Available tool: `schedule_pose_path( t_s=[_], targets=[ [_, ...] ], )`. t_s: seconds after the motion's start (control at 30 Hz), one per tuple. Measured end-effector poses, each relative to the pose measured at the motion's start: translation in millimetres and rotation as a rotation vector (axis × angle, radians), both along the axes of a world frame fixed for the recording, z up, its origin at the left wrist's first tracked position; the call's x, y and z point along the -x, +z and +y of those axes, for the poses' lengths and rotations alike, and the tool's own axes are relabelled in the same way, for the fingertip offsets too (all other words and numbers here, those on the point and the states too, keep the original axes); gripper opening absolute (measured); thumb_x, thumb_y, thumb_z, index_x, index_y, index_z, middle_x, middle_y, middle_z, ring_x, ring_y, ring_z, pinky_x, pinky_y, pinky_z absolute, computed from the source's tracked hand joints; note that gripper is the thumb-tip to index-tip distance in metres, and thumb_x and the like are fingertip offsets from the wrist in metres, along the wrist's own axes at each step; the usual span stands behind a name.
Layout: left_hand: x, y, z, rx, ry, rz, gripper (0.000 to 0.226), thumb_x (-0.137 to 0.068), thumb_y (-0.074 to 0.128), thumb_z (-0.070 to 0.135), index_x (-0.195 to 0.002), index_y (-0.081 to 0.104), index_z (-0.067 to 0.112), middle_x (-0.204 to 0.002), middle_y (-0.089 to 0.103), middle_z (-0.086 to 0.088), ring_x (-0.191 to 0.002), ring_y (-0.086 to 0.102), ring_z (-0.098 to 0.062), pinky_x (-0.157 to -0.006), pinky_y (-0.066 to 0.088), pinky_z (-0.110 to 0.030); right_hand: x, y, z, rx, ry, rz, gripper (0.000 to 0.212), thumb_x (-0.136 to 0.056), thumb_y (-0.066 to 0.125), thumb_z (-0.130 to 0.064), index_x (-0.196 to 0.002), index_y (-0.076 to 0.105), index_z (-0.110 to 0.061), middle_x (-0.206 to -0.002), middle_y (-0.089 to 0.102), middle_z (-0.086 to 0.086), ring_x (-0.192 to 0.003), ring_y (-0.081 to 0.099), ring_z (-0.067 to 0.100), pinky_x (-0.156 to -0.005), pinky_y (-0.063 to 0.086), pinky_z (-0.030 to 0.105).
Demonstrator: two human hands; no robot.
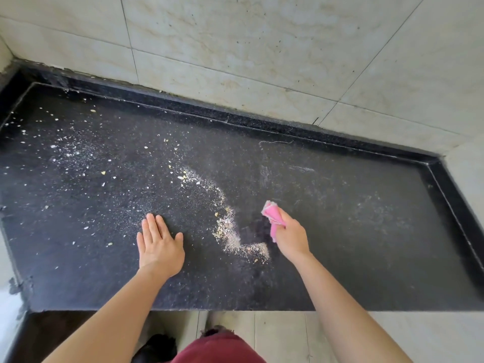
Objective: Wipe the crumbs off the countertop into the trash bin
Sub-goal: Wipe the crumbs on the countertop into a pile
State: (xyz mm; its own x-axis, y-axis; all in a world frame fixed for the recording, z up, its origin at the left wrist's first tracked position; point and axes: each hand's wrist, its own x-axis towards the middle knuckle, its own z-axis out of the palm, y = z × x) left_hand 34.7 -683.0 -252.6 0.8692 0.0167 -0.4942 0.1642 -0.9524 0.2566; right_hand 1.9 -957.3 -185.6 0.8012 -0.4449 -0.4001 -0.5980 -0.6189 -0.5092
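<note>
A black stone countertop (340,231) fills the view. Pale crumbs lie scattered over its left half, and a swept line of crumbs (230,231) curves down the middle into a small heap between my hands. My left hand (159,244) rests flat on the counter with straight fingers, left of the heap. My right hand (290,237) grips a bunched pink cloth (272,216) just right of the heap, low over the counter. No trash bin is in view.
Tiled walls (235,48) close the counter at the back and right, with a raised black lip (262,121) along them. The counter's front edge (209,309) runs below my forearms, with tiled floor beneath. Loose crumbs (65,150) spread toward the far left corner.
</note>
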Motion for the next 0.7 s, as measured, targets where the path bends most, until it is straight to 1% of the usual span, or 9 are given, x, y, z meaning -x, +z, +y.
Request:
schedule_pose_path(
  t_s=[0.07, 0.17, 0.27, 0.37, 0.47, 0.53, 0.57, 0.67, 0.7],
  targets=[
    [0, -2, 9, -0.014, -0.056, -0.012, 0.069, -0.099, 0.011, 0.043, -0.148, -0.016, 0.004, -0.157, -0.023, -0.014, -0.146, -0.018, -0.028, -0.118, -0.008, -0.043, 20, -1, -31, 0.087, -0.117, 0.101, 0.055, -0.087, 0.036, -0.005, -0.127, 0.058, -0.034, -0.096, 0.068, 0.012, -0.087, 0.063, 0.033, -0.076, 0.052, 0.04],
    [2, -3, 23, -0.059, -0.159, -0.045, 0.067, -0.1, 0.009, 0.042, -0.148, -0.017, 0.004, -0.157, -0.022, -0.014, -0.146, -0.017, -0.028, -0.119, -0.007, -0.043, 49, -9, -33, 0.205, -0.177, 0.244, 0.057, -0.089, 0.039, -0.006, -0.139, 0.045, -0.032, -0.11, 0.061, 0.015, -0.092, 0.06, 0.036, -0.076, 0.049, 0.038],
    [2, -2, 29, -0.073, -0.215, -0.062, 0.067, -0.1, 0.01, 0.041, -0.148, -0.019, 0.005, -0.157, -0.021, -0.015, -0.146, -0.016, -0.029, -0.119, -0.007, -0.043, 54, -20, 19, 0.245, -0.17, 0.189, 0.059, -0.089, 0.041, -0.008, -0.142, 0.035, -0.033, -0.11, 0.053, 0.015, -0.09, 0.058, 0.036, -0.073, 0.043, 0.034],
    [1, 1, 30, -0.085, -0.247, -0.06, 0.067, -0.1, 0.01, 0.041, -0.148, -0.018, 0.004, -0.157, -0.021, -0.016, -0.146, -0.016, -0.03, -0.119, -0.006, -0.044, 44, -26, 87, 0.184, -0.12, 0.11, 0.056, -0.09, 0.042, -0.007, -0.139, 0.033, -0.033, -0.11, 0.049, 0.011, -0.086, 0.056, 0.031, -0.073, 0.045, 0.036],
    [-4, 8, 35, -0.033, -0.274, -0.023, 0.066, -0.101, 0.013, 0.042, -0.15, -0.013, 0.006, -0.158, -0.019, -0.014, -0.147, -0.014, -0.028, -0.119, -0.005, -0.043, 24, -19, 127, 0.007, 0.021, 0.106, 0.059, -0.092, 0.04, -0.006, -0.145, 0.036, -0.032, -0.112, 0.057, 0.014, -0.096, 0.06, 0.035, -0.08, 0.048, 0.037],
    [-3, 15, 42, 0.062, -0.281, -0.035, 0.063, -0.102, 0.015, 0.04, -0.152, -0.01, 0.01, -0.159, -0.017, -0.01, -0.147, -0.014, -0.025, -0.119, -0.005, -0.04, 14, -6, 138, -0.122, 0.049, 0.077, 0.062, -0.089, 0.04, -0.004, -0.142, 0.045, -0.034, -0.109, 0.065, 0.013, -0.098, 0.061, 0.03, -0.081, 0.049, 0.034],
    [-1, 20, 49, 0.103, -0.277, -0.076, 0.062, -0.102, 0.015, 0.039, -0.152, -0.009, 0.011, -0.16, -0.016, -0.008, -0.147, -0.014, -0.023, -0.119, -0.005, -0.039, 11, 2, 143, -0.143, 0.059, 0.034, 0.061, -0.088, 0.04, -0.004, -0.139, 0.049, -0.036, -0.105, 0.067, 0.009, -0.095, 0.062, 0.027, -0.08, 0.05, 0.033],
    [9, 34, 71, 0.178, -0.224, -0.233, 0.058, -0.103, 0.014, 0.034, -0.152, -0.005, 0.011, -0.161, -0.009, -0.003, -0.148, -0.011, -0.018, -0.119, -0.005, -0.034, 5, 22, 150, -0.169, 0.119, -0.124, 0.065, -0.085, 0.039, -0.006, -0.131, 0.052, -0.05, -0.083, 0.066, -0.004, -0.073, 0.061, 0.014, -0.066, 0.049, 0.025],
    [16, 38, 81, 0.185, -0.187, -0.275, 0.056, -0.103, 0.014, 0.033, -0.153, -0.003, 0.011, -0.161, -0.006, -0.002, -0.148, -0.01, -0.017, -0.119, -0.005, -0.032, 4, 26, 155, -0.171, 0.175, -0.167, 0.064, -0.086, 0.038, -0.007, -0.129, 0.052, -0.053, -0.076, 0.064, -0.007, -0.065, 0.059, 0.012, -0.062, 0.049, 0.026]
  ],
)
